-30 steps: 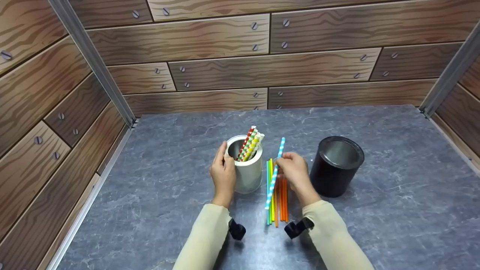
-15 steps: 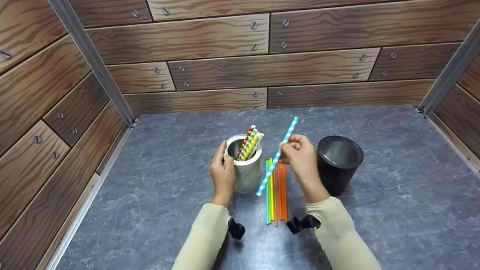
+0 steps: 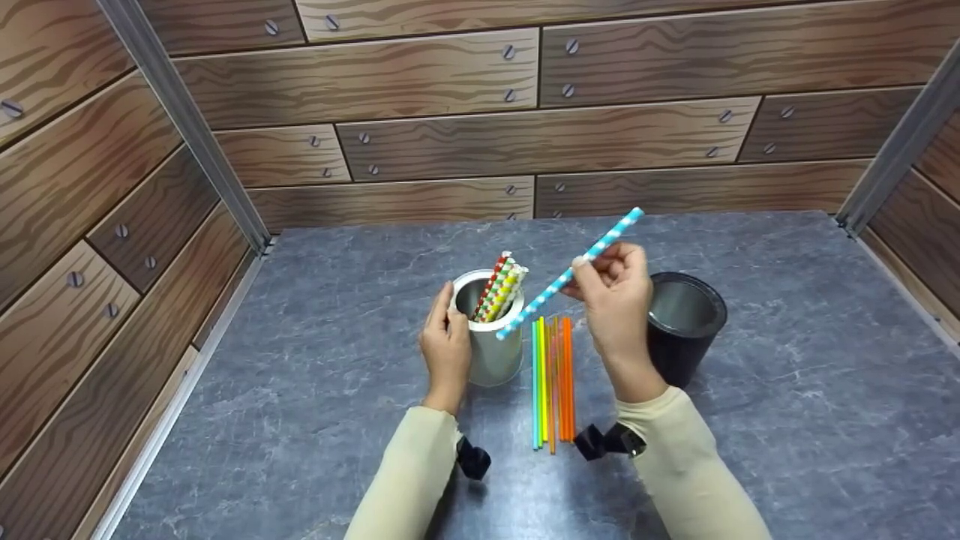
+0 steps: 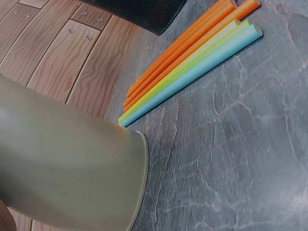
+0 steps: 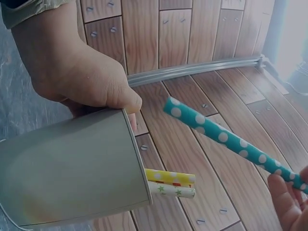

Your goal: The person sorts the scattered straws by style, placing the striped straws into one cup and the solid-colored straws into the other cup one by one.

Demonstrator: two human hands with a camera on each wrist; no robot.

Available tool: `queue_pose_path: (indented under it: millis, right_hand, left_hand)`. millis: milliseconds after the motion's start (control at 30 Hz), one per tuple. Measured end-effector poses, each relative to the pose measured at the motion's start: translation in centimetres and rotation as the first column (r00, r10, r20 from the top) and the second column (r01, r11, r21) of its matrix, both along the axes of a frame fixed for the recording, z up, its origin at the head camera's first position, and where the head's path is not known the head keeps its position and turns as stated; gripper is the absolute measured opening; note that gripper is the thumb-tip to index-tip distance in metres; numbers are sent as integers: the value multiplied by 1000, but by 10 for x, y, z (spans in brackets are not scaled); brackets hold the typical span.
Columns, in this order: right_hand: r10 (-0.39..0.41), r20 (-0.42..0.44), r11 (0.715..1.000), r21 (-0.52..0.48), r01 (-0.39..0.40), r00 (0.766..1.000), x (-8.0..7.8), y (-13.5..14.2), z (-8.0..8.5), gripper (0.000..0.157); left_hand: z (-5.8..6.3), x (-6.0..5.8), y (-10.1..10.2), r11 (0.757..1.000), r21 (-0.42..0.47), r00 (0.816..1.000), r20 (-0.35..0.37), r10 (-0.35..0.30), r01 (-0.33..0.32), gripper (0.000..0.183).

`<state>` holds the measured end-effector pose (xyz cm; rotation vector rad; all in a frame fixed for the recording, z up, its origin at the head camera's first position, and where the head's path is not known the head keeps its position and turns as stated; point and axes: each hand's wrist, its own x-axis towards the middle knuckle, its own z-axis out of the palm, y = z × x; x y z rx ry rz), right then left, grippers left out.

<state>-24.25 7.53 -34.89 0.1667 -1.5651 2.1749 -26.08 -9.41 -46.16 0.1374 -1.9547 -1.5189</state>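
My left hand (image 3: 445,352) grips the side of a pale grey can (image 3: 496,364), its thumb close to the rim in the right wrist view. Several patterned paper straws (image 3: 501,289), with red, green and yellow prints, lean inside that can. My right hand (image 3: 619,311) pinches a blue paper straw with white dots (image 3: 555,286) near its middle. The straw slants, its lower end overlapping the can's near rim in the head view; in the right wrist view that end (image 5: 175,107) stands apart from the can (image 5: 72,168), beyond its mouth.
Plain coloured straws lie side by side on the dark marbled table (image 3: 330,360): orange ones (image 3: 568,375), yellow-green ones and a light blue one (image 4: 192,74). A black can (image 3: 686,356) stands to the right, partly behind my right hand. Wood-patterned walls (image 3: 435,142) enclose the table.
My right hand has lifted the dotted blue straw from over the plain straws, up and away, tilting it so its lower end swings left to the grey can. My left hand stays put.
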Motion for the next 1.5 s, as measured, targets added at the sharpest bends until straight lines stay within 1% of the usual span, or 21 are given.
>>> queue_pose_path:
  millis: [133,200,300,433,533,700,867,933,1200,1400,1500]
  right_hand:
    - [-17,-124,1000,-2,17,992,2,-5,-1,22]
    - [-26,-194,999,25,32,981,3,-9,-2,22]
    - [-41,-287,994,86,68,957,3,-15,-6,21]
    - [-59,-379,968,204,145,924,4,-24,-16,20]
    - [-58,-415,940,284,190,908,2,-29,-24,21]
    - [-61,-412,889,391,237,909,-3,-34,-39,21]
    - [-53,-410,843,471,261,911,-8,-37,-52,22]
    - [-49,-403,826,498,264,914,-9,-38,-54,22]
    - [-40,-333,784,574,236,942,-13,-41,-62,21]
    - [-75,-280,727,642,245,957,-16,-43,-66,21]
    - [-81,-244,707,670,228,966,-16,-44,-66,20]
  left_hand:
    - [1,0,0,1000,9,1000,5,-7,7,41]
    - [0,-1,0,1000,12,1000,3,-11,11,41]
    - [1,-1,0,1000,14,1000,1,-12,12,41]
    - [1,-1,0,1000,17,1000,-5,-4,4,40]
    - [1,-1,-1,1000,19,1000,-18,2,-2,40]
    - [0,-1,-1,1000,22,1000,-26,1,0,39]
    - [-1,0,0,1000,25,1000,-18,-3,4,40]
    - [-1,0,0,1000,22,1000,-23,-2,2,39]
    - [0,-1,0,1000,-5,999,-41,22,-22,39]
    - [-1,-1,0,1000,4,999,-46,25,-25,39]
    - [-1,-2,1,1000,9,999,-48,22,-22,39]
